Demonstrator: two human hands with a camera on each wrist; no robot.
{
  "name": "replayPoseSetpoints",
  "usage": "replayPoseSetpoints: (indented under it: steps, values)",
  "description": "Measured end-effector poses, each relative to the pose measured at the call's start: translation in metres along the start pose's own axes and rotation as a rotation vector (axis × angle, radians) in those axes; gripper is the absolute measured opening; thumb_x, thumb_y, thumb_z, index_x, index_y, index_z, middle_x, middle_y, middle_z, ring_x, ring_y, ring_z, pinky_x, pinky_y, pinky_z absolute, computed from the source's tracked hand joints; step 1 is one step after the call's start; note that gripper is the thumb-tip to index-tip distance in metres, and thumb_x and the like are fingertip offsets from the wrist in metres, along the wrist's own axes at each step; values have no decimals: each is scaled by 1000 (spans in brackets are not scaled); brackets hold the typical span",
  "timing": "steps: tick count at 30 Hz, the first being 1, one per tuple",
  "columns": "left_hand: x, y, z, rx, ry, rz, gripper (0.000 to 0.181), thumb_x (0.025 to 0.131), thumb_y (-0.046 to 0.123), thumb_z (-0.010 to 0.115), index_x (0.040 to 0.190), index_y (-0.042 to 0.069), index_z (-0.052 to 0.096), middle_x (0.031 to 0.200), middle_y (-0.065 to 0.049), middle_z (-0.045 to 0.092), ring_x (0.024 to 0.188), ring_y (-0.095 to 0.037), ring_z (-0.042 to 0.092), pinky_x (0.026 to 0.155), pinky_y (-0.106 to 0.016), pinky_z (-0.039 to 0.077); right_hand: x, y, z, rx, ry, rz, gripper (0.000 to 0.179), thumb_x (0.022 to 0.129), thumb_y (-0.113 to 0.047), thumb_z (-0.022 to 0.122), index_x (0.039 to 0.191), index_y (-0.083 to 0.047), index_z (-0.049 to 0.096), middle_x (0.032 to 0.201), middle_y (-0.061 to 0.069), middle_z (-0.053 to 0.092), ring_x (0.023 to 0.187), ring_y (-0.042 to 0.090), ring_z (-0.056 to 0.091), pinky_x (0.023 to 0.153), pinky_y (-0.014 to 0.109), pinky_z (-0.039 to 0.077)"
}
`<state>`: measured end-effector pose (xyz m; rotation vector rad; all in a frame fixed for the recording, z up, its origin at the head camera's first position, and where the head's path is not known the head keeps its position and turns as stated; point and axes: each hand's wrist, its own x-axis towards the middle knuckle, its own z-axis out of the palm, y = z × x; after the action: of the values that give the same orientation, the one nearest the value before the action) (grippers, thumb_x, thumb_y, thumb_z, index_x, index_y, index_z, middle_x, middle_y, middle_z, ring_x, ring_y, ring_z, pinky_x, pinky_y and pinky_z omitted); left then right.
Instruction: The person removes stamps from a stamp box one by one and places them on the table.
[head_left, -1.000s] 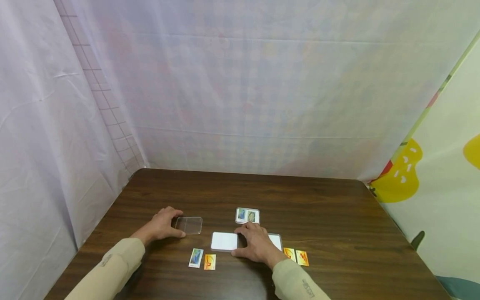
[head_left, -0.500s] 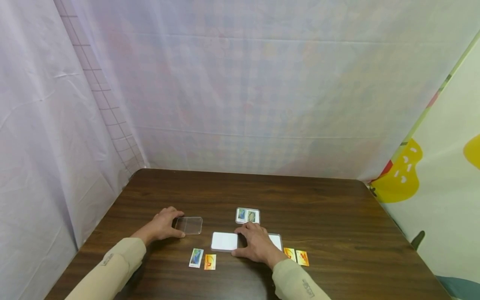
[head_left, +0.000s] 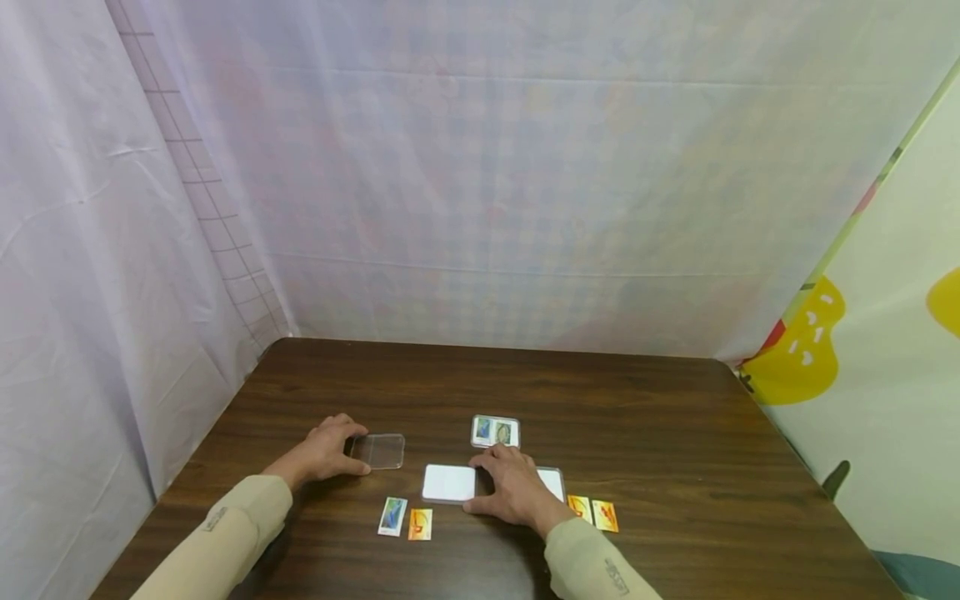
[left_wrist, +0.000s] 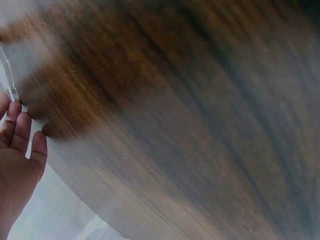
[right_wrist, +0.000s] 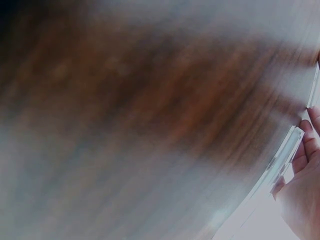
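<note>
In the head view my left hand [head_left: 327, 450] holds the left end of a clear plastic case lid [head_left: 381, 451] on the table, thumb at its near edge and fingers at its far edge. The right hand [head_left: 510, 487] grips the right end of a shallow clear case with a white insert [head_left: 447, 482] in the same way. Its palm is over a second white-lined case [head_left: 552, 483], mostly hidden. Beyond its fingertips lies a case with two picture stamps [head_left: 495, 431]. At the left wrist view's edge, fingertips [left_wrist: 22, 116] meet the table beside a clear rim.
A blue-green stamp [head_left: 392, 517] and an orange stamp [head_left: 420, 524] lie loose in front of the cases. Two more orange stamps [head_left: 604, 516] lie right of the right wrist. The brown wooden table [head_left: 645, 417] ends at white curtains [head_left: 487, 208].
</note>
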<state>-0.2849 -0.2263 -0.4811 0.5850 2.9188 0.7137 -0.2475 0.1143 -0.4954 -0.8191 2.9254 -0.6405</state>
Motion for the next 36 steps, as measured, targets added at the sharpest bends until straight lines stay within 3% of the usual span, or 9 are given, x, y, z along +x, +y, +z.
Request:
replayPoseSetpoints:
  steps: [15,36]
  values:
    - [2,1,1,-6,27,37,61,71,36,85,115,-1,66,104,-7,59,101,-30,54,91,-54,42,1,-1,-1,3,-5,-3,62,78,-48,80,126,-12,64,120,6,56,119,31,50,103,55,34]
    - [11,30,6,-64,51,107,56,71,38,85,111,3,67,96,-1,56,93,-22,51,85,-45,43,4,0,-1,-18,-32,25,64,78,-50,79,128,-13,62,125,8,56,122,32,49,104,54,34]
